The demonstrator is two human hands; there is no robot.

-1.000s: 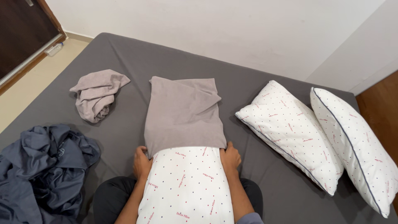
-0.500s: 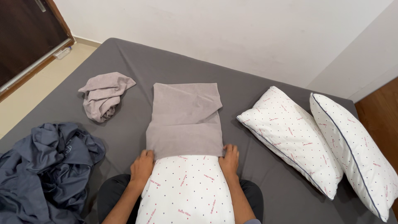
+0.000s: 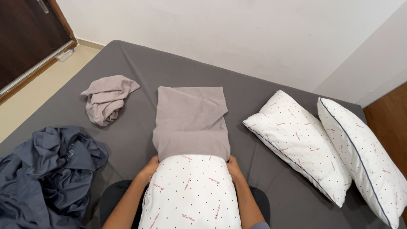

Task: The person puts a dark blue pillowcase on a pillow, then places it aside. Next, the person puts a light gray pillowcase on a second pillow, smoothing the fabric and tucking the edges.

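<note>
I'm watching both hands gripping a pillowcase on a pillow at bottom centre.

The left hand [image 3: 149, 168] and right hand [image 3: 233, 166] are clutching the grey pillowcase's [image 3: 190, 121] open edge on either side of the dotted pillow [image 3: 189, 191], which is sticking halfway out. Two bare pillows [image 3: 296, 142] are lying at right, a crumpled cloth [image 3: 106, 97] at upper left.

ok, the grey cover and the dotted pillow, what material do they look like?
Grey pillowcase: soft matte woven or knit fabric, likely cotton; it drapes and creases.
Dotted pillow: smooth white printed cloth shell, puffy, so probably fibre or down filling, which is unseen.
</note>
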